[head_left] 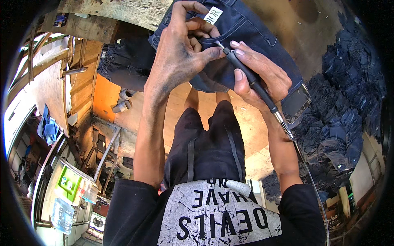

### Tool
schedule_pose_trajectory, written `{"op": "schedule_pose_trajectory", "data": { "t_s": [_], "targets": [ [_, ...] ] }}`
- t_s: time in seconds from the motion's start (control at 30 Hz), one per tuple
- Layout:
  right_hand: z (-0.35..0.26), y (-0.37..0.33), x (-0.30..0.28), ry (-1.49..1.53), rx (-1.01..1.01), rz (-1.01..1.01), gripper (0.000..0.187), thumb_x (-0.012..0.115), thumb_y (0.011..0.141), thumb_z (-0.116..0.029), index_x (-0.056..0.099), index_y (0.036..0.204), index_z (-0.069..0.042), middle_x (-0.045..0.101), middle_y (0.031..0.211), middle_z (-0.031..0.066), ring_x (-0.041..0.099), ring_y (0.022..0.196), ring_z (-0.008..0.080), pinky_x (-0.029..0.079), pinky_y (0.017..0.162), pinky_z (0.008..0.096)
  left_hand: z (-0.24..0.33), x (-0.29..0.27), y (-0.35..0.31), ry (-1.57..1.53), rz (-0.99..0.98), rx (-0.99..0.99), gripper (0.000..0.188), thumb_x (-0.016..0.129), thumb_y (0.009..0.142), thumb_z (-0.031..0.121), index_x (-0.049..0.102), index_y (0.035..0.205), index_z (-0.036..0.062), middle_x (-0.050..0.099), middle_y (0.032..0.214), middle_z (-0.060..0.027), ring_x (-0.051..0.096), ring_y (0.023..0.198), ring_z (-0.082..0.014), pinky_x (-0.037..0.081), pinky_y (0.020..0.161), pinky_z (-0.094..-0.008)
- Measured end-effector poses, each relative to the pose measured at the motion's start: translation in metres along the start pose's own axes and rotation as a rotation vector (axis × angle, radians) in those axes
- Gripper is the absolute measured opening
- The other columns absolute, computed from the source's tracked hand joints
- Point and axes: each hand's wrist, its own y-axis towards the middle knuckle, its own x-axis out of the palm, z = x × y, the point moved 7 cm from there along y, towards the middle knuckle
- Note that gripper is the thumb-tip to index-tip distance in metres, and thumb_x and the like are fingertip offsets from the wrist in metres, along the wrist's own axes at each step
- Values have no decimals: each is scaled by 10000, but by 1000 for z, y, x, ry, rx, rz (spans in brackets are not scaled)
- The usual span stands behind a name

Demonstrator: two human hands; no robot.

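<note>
A dark blue denim garment (262,39) with curved stitched seams and a white label (213,15) is spread out in front of me. My left hand (178,55) is closed on its cloth, thumb and fingers pinching near a curved seam. In my right hand (269,74) is a black pen-shaped rotary tool (250,78), held like a pen. A spring sleeve and a thin flexible shaft (305,164) trail from its rear end down along my right arm. The tool's small tip (218,42) is at the seam, close to my left thumb; I cannot tell whether it touches the cloth.
A large heap of dark garments (332,123) rises at the right. Another dark garment (127,59) lies to the left, beside a wooden board (123,10). Sandals (122,105) rest on the floor. At lower left are a green tray (69,183) and a clear water jug (62,215).
</note>
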Motion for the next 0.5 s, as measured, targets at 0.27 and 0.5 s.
{"op": "schedule_pose_trajectory", "data": {
  "t_s": [0.27,0.5],
  "targets": [
    [4,-1,4,-4,5,-19,329,793,772,-59,804,1090,26,826,1048,210,819,1038,345,659,972,440,5,2,3,-68,12,-59,731,902,782,-50,430,1322,89,718,978,-42,557,754,-21,415,616,-174],
    [6,-4,3,-6,18,7,322,802,774,-70,806,1080,30,828,1044,208,819,1040,342,659,970,433,8,3,0,-50,33,-72,738,897,783,-60,423,1330,83,718,956,-35,529,705,-6,392,603,-166]
  ]
}}
